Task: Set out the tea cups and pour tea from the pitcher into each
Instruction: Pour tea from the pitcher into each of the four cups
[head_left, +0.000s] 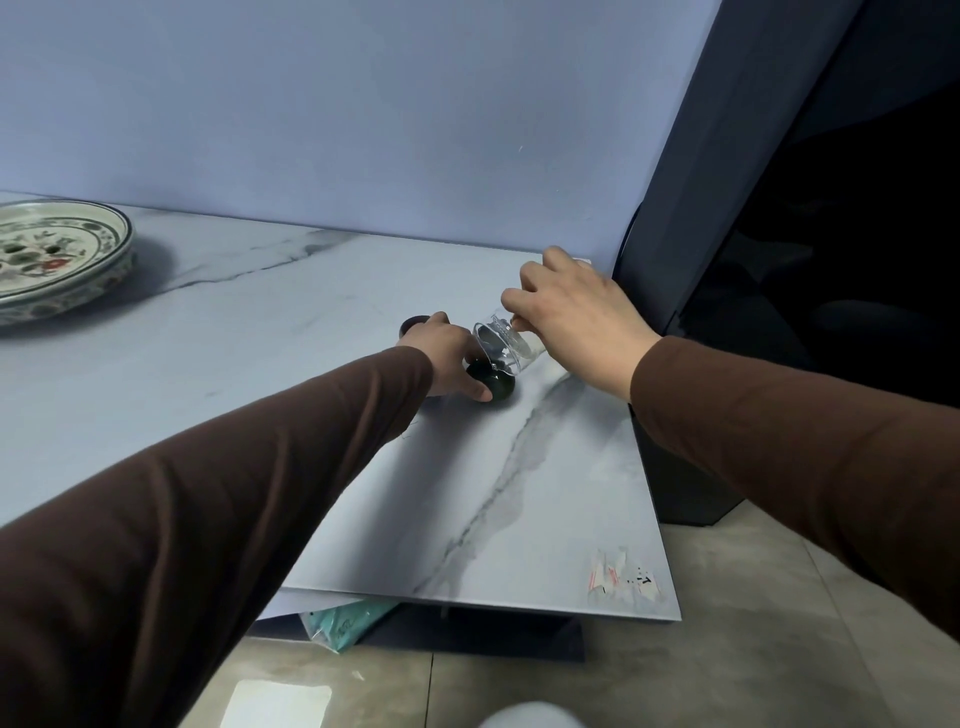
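Dim, bluish light; wide-angle edge distortion

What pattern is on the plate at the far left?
The round ceramic plate carries green and red floral painting on cream, seen in the head view.

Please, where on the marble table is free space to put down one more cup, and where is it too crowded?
Bare marble table lies between the painted plate and the left hand, and also on the near side toward the corner with the scuffed mark. It is crowded at the far right: there the right hand tilts the glass pitcher over the dark cup, another dark cup just behind.
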